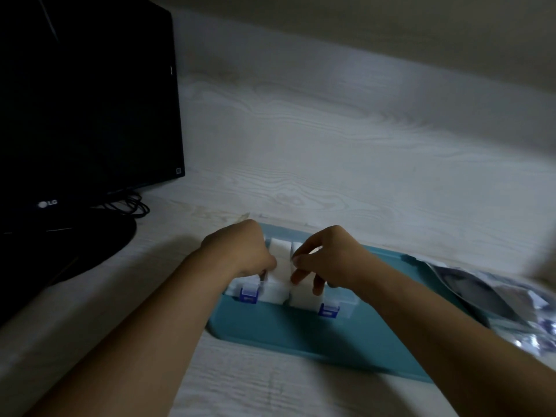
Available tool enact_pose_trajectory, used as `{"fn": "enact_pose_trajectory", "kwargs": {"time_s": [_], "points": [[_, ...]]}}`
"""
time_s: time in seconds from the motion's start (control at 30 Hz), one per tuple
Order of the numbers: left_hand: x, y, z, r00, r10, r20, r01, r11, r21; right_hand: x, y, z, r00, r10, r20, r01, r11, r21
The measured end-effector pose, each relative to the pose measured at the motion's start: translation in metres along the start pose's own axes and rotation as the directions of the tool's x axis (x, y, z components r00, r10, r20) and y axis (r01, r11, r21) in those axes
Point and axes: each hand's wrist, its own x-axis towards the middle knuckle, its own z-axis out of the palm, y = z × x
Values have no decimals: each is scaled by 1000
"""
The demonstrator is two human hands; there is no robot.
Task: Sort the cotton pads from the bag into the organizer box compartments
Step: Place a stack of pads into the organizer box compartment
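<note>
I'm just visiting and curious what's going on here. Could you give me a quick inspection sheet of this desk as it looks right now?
Surface: pale wood-grain desk with a teal tray lying on it.
Job's things: clear organizer box with blue latches sits on the tray, white cotton pads filling its compartments; shiny plastic bag lies at the right.
Clutter: nothing seen.
Hands: left hand and right hand, fingers curled, both at the pads in the box; exact grip unclear.
Cables: black cables looped behind the monitor stand.
Surroundings: dark LG monitor at the left; plain wall behind; dim lighting.
</note>
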Motion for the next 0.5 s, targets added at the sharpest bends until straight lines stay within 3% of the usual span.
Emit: {"fn": "enact_pose_trajectory", "kwargs": {"time_s": [0.5], "points": [[-2, 0, 0, 1000, -10, 28, 11, 1000, -20, 3, -7, 8, 998, 45, 47, -40, 994, -102]]}}
